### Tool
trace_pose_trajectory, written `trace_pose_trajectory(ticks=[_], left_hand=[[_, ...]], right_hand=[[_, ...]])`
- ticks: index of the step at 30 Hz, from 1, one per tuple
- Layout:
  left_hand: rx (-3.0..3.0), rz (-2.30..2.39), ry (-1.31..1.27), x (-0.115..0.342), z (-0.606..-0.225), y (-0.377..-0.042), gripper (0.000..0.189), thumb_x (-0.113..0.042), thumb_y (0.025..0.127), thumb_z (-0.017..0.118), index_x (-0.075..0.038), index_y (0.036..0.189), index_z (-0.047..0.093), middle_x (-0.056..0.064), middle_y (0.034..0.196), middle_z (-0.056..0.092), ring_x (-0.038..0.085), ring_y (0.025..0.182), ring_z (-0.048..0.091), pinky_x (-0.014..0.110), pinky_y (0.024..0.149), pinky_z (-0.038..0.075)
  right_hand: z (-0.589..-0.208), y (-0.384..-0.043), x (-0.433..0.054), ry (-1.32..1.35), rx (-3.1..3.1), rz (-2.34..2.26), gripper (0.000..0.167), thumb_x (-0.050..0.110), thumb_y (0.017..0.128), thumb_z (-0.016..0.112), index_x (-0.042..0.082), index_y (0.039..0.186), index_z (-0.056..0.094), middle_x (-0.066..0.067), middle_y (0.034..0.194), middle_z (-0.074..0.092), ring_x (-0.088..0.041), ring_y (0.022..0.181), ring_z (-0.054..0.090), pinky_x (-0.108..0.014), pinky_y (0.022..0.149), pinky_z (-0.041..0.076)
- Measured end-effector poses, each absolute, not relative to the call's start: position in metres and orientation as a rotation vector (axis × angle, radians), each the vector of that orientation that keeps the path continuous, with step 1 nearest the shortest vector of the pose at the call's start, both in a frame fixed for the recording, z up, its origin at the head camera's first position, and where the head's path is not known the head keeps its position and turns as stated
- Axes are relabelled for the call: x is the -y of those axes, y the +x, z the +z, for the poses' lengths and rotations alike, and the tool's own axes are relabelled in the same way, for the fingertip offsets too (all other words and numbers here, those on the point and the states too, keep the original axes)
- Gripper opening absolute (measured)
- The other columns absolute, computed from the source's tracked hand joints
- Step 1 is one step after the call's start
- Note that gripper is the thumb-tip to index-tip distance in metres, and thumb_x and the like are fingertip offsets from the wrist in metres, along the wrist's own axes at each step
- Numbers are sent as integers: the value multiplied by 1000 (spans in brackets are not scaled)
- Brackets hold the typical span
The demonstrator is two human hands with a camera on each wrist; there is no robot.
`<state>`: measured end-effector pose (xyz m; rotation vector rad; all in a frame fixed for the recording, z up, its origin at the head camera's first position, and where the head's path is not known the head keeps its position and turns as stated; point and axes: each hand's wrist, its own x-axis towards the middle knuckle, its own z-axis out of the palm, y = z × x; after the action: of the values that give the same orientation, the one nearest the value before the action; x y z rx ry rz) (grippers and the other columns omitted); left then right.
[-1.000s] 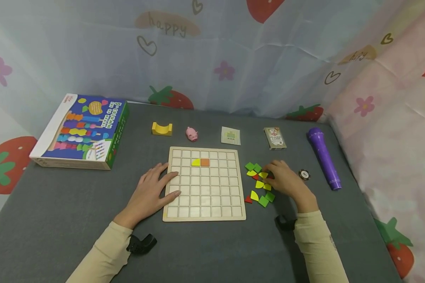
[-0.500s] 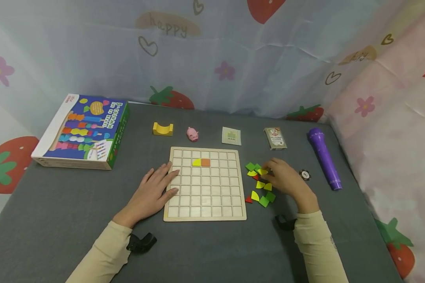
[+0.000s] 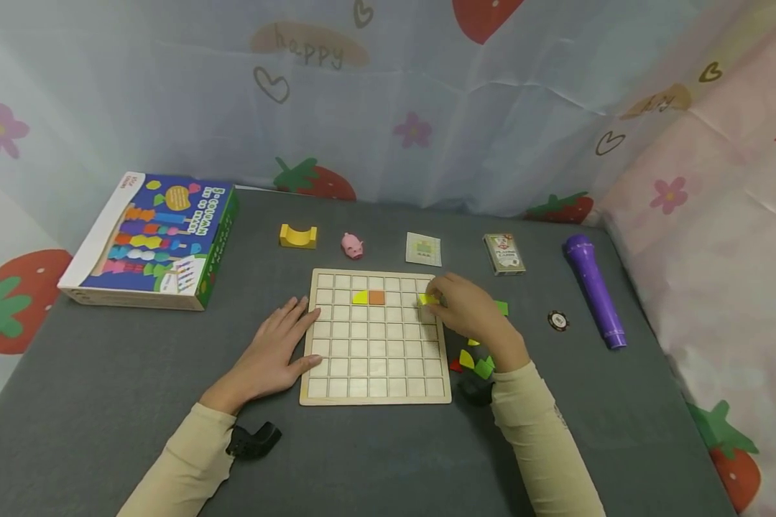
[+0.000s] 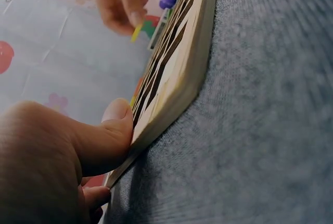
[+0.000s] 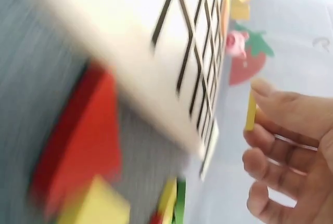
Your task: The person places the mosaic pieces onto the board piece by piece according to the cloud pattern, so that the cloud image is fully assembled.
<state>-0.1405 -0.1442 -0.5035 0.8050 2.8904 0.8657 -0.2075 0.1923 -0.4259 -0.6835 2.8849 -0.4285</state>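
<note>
A square wooden grid board (image 3: 375, 366) lies on the grey cloth. A yellow quarter-round tile (image 3: 360, 297) and an orange square tile (image 3: 376, 297) sit side by side in its upper rows. My left hand (image 3: 265, 355) rests at the board's left edge, fingers spread, the thumb (image 4: 117, 117) touching the rim in the left wrist view. Between thumb and fingertips, my right hand (image 3: 472, 312) pinches a yellow tile (image 5: 251, 110), raised over the board's upper right side.
Loose yellow (image 3: 467, 359), green (image 3: 484, 368) and red tiles (image 5: 83, 140) lie right of the board, some hidden under the right hand. Behind stand a yellow block (image 3: 298, 238), pink pig (image 3: 352, 245), pattern card (image 3: 423, 249), card box (image 3: 504, 255) and purple tube (image 3: 595, 291).
My right hand has picked a yellow tile from the loose pile and carried it left over the board's right side. The left hand stays nearly in place at the board's left edge.
</note>
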Motion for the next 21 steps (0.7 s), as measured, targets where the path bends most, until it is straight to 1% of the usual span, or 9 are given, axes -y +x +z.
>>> trace_pose_trajectory(ticks=[4, 8, 12, 18, 19, 21], left_hand=[[-2896, 844, 816, 145, -503, -140, 71, -40, 95, 55, -4, 150, 30, 20, 157, 20, 38, 145, 15, 57, 114, 12], [-2901, 869, 822, 144, -504, -140, 72, -41, 92, 60, -6, 149, 34, 19, 156, 23, 37, 145, 17, 57, 114, 13], [-2900, 910, 816, 144, -505, -140, 73, -42, 89, 64, -7, 147, 37, 18, 156, 25, 37, 144, 19, 58, 113, 15], [-2903, 922, 805, 145, -505, -140, 72, -40, 89, 65, -7, 147, 38, 18, 156, 25, 36, 145, 18, 58, 113, 14], [-2905, 924, 803, 145, -506, -140, 72, -40, 89, 65, -8, 147, 38, 17, 156, 25, 36, 145, 18, 58, 113, 14], [-2921, 898, 784, 145, -508, -140, 74, -46, 89, 63, -10, 148, 37, 15, 156, 25, 35, 145, 16, 58, 113, 14]], right_hand=[[-431, -216, -172, -665, -2882, -421, 25, 24, 91, 68, 8, 110, 64, -5, 106, 62, -20, 95, 61, -37, 79, 53], [-437, -220, -156, -625, -2843, -448, 29, 28, 91, 67, 7, 111, 64, -6, 107, 62, -20, 94, 61, -38, 80, 52], [-438, -221, -147, -601, -2834, -434, 33, 29, 90, 68, 6, 113, 64, -7, 108, 64, -21, 96, 62, -38, 82, 53], [-438, -224, -141, -584, -2822, -438, 31, 28, 90, 68, 6, 111, 65, -7, 107, 65, -20, 94, 62, -38, 82, 53], [-438, -224, -140, -582, -2815, -443, 30, 28, 90, 68, 6, 110, 65, -7, 107, 65, -20, 93, 62, -38, 82, 52], [-438, -225, -138, -581, -2810, -449, 29, 27, 90, 68, 6, 110, 65, -7, 105, 66, -20, 92, 62, -37, 81, 52]])
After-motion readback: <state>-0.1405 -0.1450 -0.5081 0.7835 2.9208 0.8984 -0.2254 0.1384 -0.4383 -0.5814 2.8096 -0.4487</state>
